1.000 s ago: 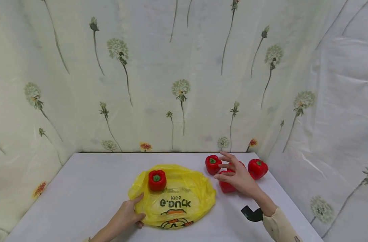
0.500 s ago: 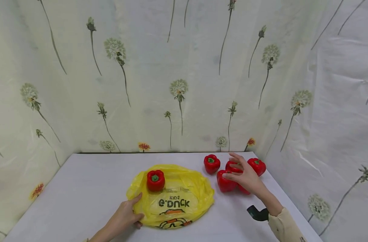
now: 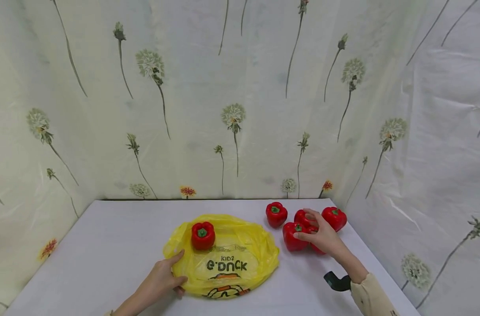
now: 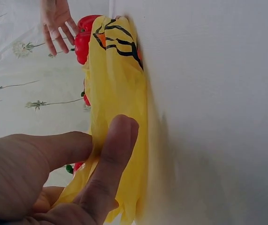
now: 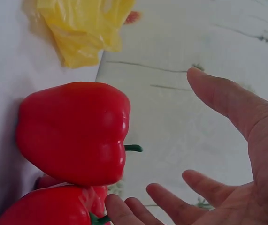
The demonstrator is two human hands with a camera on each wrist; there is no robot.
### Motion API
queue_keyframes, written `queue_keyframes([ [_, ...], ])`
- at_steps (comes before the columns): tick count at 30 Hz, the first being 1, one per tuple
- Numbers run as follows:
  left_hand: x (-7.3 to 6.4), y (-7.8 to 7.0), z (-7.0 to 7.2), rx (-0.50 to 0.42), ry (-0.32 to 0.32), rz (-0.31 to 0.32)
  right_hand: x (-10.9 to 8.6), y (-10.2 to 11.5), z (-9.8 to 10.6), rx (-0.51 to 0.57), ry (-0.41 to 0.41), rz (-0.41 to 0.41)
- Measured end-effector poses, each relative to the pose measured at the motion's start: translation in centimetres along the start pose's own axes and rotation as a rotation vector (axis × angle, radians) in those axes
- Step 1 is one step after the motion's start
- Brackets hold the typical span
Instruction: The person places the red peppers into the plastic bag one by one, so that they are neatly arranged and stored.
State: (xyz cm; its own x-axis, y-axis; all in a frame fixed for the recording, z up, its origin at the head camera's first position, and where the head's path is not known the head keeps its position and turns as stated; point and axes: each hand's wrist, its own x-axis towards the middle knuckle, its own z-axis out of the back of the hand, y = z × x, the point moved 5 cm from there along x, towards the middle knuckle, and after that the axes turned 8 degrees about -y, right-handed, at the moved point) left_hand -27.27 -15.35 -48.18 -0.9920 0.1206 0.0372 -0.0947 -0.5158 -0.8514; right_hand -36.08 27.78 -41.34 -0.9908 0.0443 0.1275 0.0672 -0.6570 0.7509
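A red pepper (image 5: pixel 75 136) is standing stem-up under the spread right hand (image 3: pixel 326 238); the left hand (image 3: pixel 161 274) is pinching the yellow bag (image 3: pixel 259 252).

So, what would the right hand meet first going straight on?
The right hand would probably meet the glossy, blocky red bell pepper, the largest in its wrist view; depth is unclear.

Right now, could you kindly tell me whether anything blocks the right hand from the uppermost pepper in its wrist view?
Nothing visible does: only open space lies between the right hand and that red pepper.
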Motion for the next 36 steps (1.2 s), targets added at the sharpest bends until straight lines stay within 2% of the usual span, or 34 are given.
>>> queue_keyframes([
  [10,-0.1,0.1,-0.1,0.024,-0.010,0.018,0.1,-0.6,-1.2,-0.003,0.013,-0.011],
  [17,-0.1,0.2,-0.4,0.027,0.007,0.020,0.0,-0.9,-1.6,-0.001,0.014,-0.010],
  [27,-0.1,0.3,-0.4,0.047,0.007,0.016,0.8,-2.2,-4.2,-0.151,0.024,-0.018],
  [32,0.0,0.3,-0.5,0.044,0.005,0.006,1.1,-2.8,-4.6,-0.126,0.018,-0.027],
  [36,0.0,0.3,-0.5,0.047,0.005,0.026,1.0,-2.8,-4.6,-0.114,0.007,-0.024],
])
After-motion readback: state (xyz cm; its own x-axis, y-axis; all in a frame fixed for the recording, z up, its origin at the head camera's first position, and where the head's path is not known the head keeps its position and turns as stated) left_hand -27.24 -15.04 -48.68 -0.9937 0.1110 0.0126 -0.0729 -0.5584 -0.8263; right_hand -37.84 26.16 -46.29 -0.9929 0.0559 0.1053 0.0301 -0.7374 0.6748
